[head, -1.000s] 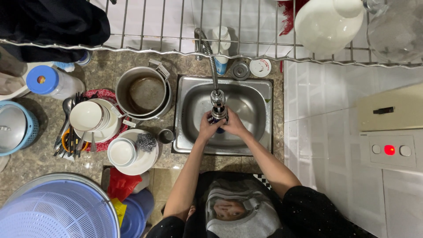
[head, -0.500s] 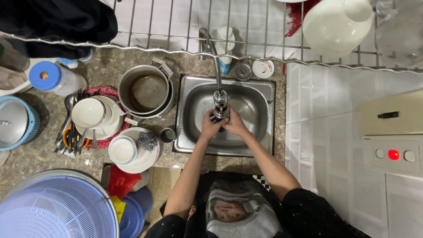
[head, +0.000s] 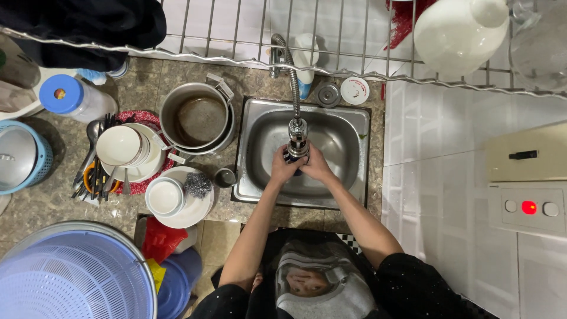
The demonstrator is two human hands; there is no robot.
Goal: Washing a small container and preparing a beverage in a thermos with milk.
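Both my hands meet over the steel sink (head: 345,139), right under the head of the flexible faucet (head: 297,130). My left hand (head: 282,167) and my right hand (head: 318,166) are cupped together around a small dark blue object (head: 293,158). Fingers hide most of the object, so I cannot tell what it is. My forearms reach in from the near edge of the sink.
Left of the sink stand a steel pot (head: 198,118), stacked white bowls and plates (head: 121,147), a small bowl on a plate with a steel scourer (head: 198,184), cutlery (head: 94,171) and a small dark cup (head: 224,176). A wire rack (head: 354,56) runs overhead. A blue strainer basket (head: 71,277) sits bottom left.
My hands stay together under the faucet head, shifting only slightly around the object. Nothing else on the counter has moved.
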